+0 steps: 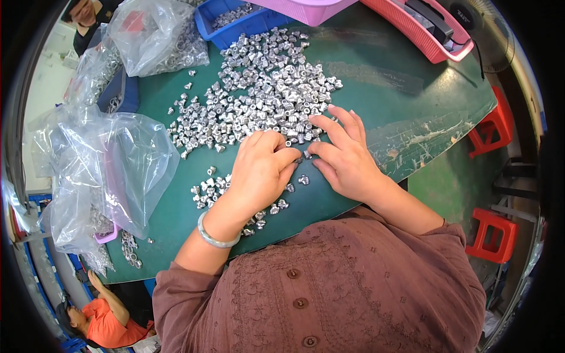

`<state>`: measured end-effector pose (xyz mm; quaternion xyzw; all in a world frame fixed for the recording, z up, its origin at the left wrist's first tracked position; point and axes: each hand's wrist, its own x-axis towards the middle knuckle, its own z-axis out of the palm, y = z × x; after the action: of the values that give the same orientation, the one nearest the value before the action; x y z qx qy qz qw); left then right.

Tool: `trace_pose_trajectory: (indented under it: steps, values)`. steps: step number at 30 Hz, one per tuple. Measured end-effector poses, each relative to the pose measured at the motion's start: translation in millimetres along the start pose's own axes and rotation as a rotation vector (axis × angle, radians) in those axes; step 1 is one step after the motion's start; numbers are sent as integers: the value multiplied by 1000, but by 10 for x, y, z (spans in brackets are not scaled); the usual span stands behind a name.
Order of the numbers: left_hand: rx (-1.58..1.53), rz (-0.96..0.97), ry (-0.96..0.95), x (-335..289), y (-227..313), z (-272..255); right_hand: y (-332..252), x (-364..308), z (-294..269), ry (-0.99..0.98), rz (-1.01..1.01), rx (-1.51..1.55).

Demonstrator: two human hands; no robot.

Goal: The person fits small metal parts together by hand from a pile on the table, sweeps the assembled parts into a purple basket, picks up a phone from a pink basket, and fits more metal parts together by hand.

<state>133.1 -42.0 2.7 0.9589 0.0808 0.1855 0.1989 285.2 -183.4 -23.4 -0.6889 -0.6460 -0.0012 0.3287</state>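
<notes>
Many small silver metal parts (265, 100), ridged and with round holes, lie heaped on a green tabletop. At the heap's near edge, my left hand (262, 165) is closed, its thumb and forefinger pressed together at the tips. Whatever they grip is mostly hidden. Facing it, my right hand (348, 157) has its thumb and forefinger at a small metal part (307, 155), while its other fingers reach over the heap's edge. Nearer my body lies a smaller group of parts (210, 189), partly behind my left wrist. One loose part (303, 179) sits below my fingertips.
Clear plastic bags (156, 41) of metal pieces and a blue bin (235, 26) stand at the far left. Another plastic bag (135, 165) covers the left side. A pink basket (426, 32) stands far right. Red stools (493, 235) are beyond the table's right edge. Other people are at left.
</notes>
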Motion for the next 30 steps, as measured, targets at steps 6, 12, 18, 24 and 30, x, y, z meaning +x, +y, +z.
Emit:
trace_pose_trajectory:
  steps: [6,12,18,24,30]
  values:
    - [-59,-10,-71,-102,10,-168,10,-19,-19,-44,-59,71]
    - [-109,-58,-8,-97,-47,-141,76,-7,-23,117,-54,77]
    - [-20,-177,5,-51,-9,-31,57,-25,8,132,104,-43]
    - [-6,-193,-4,-52,-30,3,39,-17,48,109,127,-110]
    - [-70,-270,-77,-76,-6,-31,46,-24,57,96,101,-113]
